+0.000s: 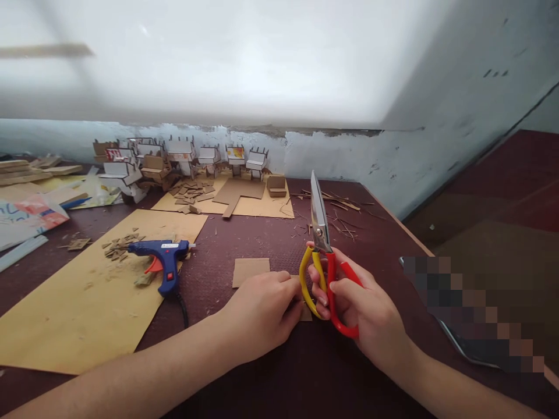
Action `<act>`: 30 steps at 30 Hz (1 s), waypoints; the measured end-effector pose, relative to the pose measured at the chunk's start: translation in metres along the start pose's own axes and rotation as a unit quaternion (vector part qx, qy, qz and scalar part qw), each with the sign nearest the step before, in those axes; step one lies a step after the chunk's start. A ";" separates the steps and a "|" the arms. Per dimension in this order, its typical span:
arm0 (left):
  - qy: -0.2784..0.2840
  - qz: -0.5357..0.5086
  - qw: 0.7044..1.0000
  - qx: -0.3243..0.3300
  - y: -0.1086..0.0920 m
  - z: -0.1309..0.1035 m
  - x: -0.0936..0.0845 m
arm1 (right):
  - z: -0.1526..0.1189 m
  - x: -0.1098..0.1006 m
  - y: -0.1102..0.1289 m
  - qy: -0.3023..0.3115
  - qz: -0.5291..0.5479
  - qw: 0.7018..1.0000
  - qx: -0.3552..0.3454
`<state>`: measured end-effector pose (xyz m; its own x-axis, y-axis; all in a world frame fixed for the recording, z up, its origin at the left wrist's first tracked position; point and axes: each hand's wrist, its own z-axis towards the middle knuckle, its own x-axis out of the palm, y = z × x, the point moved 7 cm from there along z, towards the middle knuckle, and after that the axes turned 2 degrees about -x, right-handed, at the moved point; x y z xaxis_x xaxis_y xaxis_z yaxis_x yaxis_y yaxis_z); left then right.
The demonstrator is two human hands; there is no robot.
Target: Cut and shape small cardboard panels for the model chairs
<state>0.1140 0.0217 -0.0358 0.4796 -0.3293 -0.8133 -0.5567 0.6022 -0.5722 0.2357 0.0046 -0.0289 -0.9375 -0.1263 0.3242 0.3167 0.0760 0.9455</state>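
My right hand (371, 308) is closed around the handles of a pair of scissors (321, 224), one handle yellow and one red. Their blades point up and away from me and look closed. Beside it, my left hand (266, 311) has its fingers bent together over a small piece of cardboard (306, 313), which shows just past the fingertips. The fingers hide most of that piece. Just beyond my left hand, a flat cardboard rectangle (251, 271) lies on the dark red table (262, 238).
A blue glue gun (163, 256) lies on a yellow sheet (87, 308) among cardboard scraps (122, 247). Several small cardboard chairs (181, 151) stand by the wall. Thin strips (343, 201) lie at the back right, and a pixelated patch covers something on the right edge.
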 end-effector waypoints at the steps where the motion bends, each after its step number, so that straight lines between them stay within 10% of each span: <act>1: 0.000 0.005 1.000 -0.001 0.000 0.000 0.000 | 0.001 0.000 0.000 0.000 0.000 1.000 0.000; 30: -0.030 0.066 0.997 -0.013 0.005 0.003 -0.008 | 0.011 -0.001 0.002 -0.024 -0.161 0.978 -0.129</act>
<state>0.1089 0.0297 -0.0319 0.4402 -0.2031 -0.8746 -0.6355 0.6177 -0.4633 0.2353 0.0159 -0.0279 -0.9984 -0.0550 0.0134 0.0248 -0.2131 0.9767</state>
